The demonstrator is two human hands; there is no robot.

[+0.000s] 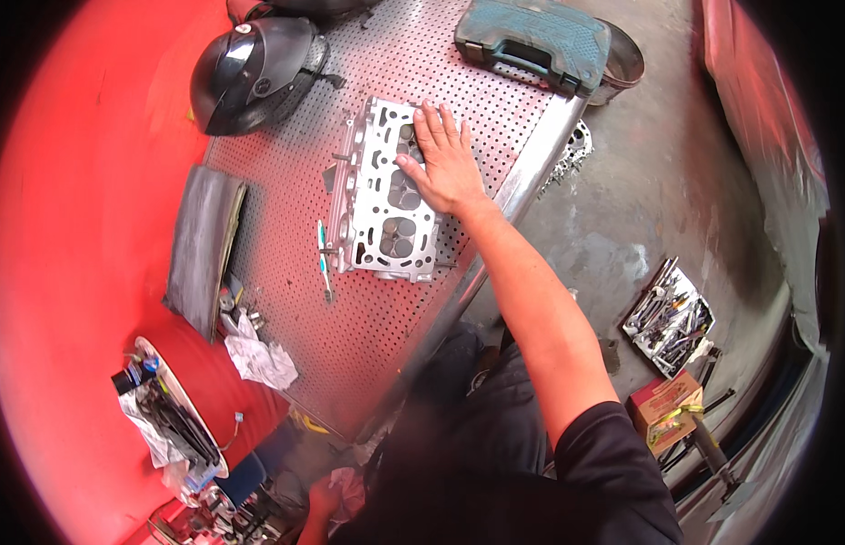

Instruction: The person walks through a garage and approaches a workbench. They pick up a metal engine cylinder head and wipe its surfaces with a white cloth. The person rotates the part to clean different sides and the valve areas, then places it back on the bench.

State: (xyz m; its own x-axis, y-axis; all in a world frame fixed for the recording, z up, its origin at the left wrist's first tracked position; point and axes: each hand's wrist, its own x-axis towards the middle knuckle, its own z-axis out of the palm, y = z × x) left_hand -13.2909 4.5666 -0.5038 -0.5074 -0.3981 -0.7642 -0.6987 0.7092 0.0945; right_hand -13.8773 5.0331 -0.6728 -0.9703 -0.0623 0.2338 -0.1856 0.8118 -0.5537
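An aluminium engine cylinder head lies on a perforated metal bench top, its flat face with valves and combustion chambers turned up. My right hand rests palm down across the upper part of that face, fingers spread, covering part of the chambers there. Low in the view, beside my body, my left hand is closed around a crumpled cloth. A toothbrush with a green and white handle lies along the left side of the cylinder head.
A black helmet and a teal plastic tool case sit on the bench. Left are a curved dark panel, crumpled paper and a red drum. On the floor are a tray of wrenches, a cardboard box and another metal engine part.
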